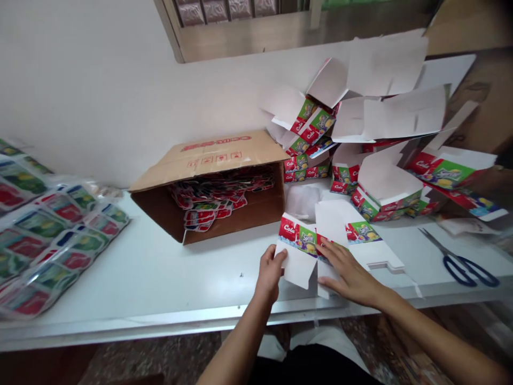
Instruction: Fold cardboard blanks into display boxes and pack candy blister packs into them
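A printed cardboard box blank [298, 267] with red Cola and green Sprite panels lies near the table's front edge. My left hand [270, 272] grips its left side, thumb on top and the other fingers mostly hidden behind it. My right hand [347, 270] rests over the blank's right part with fingers stretched out. Beside that hand is a small stack of flat box blanks [380, 254], partly covered. Behind the hands lies a whitish translucent bag [302, 201].
An open carton [234, 230] on its side holds many printed sachets [204, 214]. Plastic-wrapped packs [60, 240] lie at left. Several part-folded boxes [388, 187] are piled at the back right. Blue-handled scissors [460, 264] lie near the right front of the table [160, 289].
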Tool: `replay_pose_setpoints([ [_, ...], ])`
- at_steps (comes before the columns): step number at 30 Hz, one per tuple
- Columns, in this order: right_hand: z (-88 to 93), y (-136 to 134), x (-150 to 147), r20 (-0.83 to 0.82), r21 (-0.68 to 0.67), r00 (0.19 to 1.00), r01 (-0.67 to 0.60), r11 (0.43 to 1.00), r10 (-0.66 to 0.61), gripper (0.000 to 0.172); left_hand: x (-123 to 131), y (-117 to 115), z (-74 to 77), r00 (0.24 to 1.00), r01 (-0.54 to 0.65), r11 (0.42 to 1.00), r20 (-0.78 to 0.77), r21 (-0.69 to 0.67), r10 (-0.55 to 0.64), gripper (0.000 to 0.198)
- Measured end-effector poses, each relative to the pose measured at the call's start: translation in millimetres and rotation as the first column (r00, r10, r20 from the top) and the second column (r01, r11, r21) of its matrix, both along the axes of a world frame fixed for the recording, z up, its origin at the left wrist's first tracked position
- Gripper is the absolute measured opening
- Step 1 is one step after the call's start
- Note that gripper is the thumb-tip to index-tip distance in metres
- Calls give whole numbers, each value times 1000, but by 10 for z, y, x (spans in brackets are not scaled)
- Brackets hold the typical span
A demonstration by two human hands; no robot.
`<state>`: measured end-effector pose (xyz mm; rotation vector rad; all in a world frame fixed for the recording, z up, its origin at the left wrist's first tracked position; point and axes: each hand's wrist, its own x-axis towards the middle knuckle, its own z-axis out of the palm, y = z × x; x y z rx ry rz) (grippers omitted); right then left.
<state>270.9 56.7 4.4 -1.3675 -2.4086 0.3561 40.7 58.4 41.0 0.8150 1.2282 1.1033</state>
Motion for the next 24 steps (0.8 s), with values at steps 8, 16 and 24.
replay_pose_setpoints([
  [8, 465, 208, -822, -403, 50, 901, -150, 987, 157, 82, -299, -356, 480, 953, 301, 848, -158, 436, -257, 74],
  [16, 872, 252, -1079, -556, 27, 799, -256, 966, 227, 59, -416, -496, 468, 922, 108, 888, -379, 447, 78, 40],
  [24, 872, 330, -1175, -407, 346, 880, -98, 933, 244, 52, -675, -416, 541, 500, 304, 451, -544, 839, 674, 46],
])
